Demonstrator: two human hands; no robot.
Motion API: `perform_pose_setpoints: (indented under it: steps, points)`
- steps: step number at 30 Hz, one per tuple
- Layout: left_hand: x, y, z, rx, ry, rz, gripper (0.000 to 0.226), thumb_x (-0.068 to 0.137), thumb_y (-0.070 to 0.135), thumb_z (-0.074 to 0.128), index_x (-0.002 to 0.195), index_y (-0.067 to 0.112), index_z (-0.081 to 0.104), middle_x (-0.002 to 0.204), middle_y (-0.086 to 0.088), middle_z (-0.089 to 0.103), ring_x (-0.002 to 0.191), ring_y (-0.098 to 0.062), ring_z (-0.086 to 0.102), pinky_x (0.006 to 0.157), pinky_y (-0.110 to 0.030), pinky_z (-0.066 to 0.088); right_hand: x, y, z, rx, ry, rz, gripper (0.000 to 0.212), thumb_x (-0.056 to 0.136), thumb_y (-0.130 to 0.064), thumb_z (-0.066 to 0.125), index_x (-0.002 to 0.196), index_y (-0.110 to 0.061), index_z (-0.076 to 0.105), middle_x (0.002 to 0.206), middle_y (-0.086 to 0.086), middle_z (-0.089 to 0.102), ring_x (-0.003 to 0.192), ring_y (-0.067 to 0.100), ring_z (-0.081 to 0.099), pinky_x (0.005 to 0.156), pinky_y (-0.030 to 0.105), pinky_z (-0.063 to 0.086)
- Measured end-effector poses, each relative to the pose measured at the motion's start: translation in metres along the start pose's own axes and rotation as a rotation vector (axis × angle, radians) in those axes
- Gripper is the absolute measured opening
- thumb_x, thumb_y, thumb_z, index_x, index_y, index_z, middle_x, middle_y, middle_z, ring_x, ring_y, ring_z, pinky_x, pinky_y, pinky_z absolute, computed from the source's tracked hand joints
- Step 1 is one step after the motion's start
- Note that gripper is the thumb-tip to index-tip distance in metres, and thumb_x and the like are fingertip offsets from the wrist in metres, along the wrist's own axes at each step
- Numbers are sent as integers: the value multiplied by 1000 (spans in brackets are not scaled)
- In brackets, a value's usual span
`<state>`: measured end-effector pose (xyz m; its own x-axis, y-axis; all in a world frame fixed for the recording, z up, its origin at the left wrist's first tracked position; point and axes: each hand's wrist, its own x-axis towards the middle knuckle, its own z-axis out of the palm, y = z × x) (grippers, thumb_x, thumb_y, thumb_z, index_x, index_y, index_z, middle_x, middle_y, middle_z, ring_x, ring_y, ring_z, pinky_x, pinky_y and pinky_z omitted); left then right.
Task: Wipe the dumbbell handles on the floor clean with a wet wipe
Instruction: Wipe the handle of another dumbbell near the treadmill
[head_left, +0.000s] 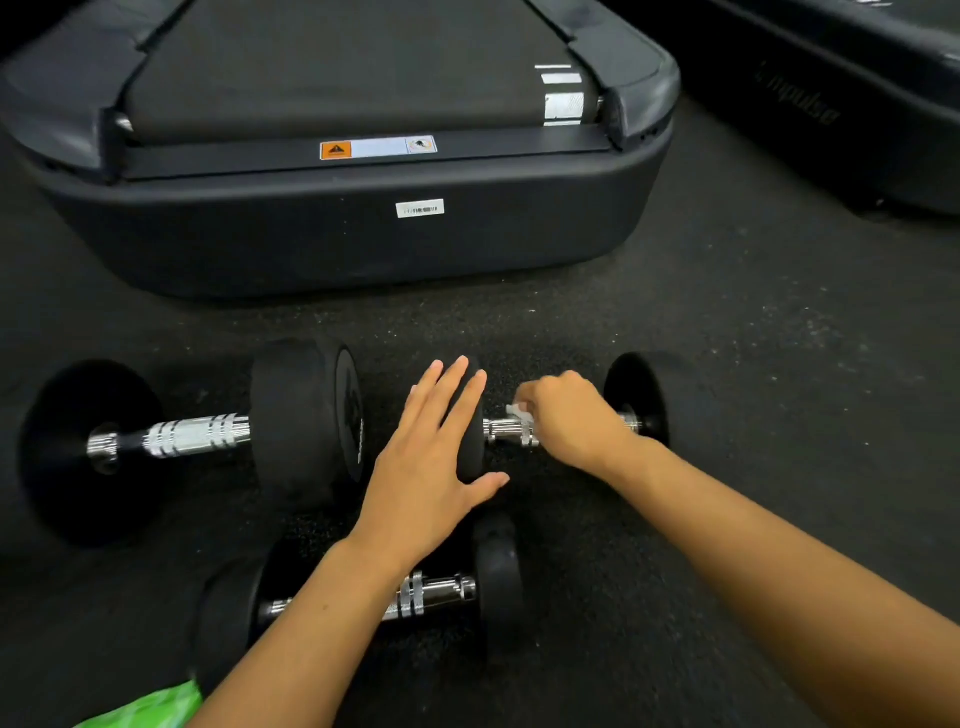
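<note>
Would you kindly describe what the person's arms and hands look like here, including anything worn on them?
Both forearms are bare as far as the picture reaches: no sleeves show. The left hand and the right hand wear no gloves, and no ring, watch or bracelet shows on the fingers or wrists. The nails look short and unpainted, though motion blur softens the fine detail. No markings or tattoos can be seen.

1. A dark speckled rubber floor (701, 322) carries everything.
2. Three dumbbells lie on it: a large dumbbell (192, 434) at left, a right dumbbell (636, 400), a near dumbbell (457, 590).
3. A treadmill base (343, 234) stands behind them.
4. A green packet (150, 709) lies at the bottom edge.
</note>
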<state>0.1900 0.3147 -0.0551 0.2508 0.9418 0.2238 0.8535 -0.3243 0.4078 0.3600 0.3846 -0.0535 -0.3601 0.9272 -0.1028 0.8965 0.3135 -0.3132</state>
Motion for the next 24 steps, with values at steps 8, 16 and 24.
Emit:
perform_pose_setpoints:
  steps: [8,16,24]
  points:
    - [0,1,0,4,-16,0,94,75,45,70,146,30,9,154,16,0,141,-3,-10,109,-23,2,-7,5,9,-13,91,-27,16,88,-13,47,93,-11,62,82,17,66,81,37,61,70,43,48]
    - [0,1,0,11,-17,-7,94,75,46,69,145,30,8,154,15,1,140,-3,-10,109,-22,1,-30,18,20,15,221,-142,46,75,11,55,117,-6,61,115,15,64,105,32,61,99,45,43]
    - [-1,1,0,16,-22,-21,94,73,46,70,145,28,12,154,13,4,141,-4,-6,112,-26,6,-36,12,34,-20,284,-310,44,74,6,44,113,-3,63,115,15,64,106,30,62,99,42,34]
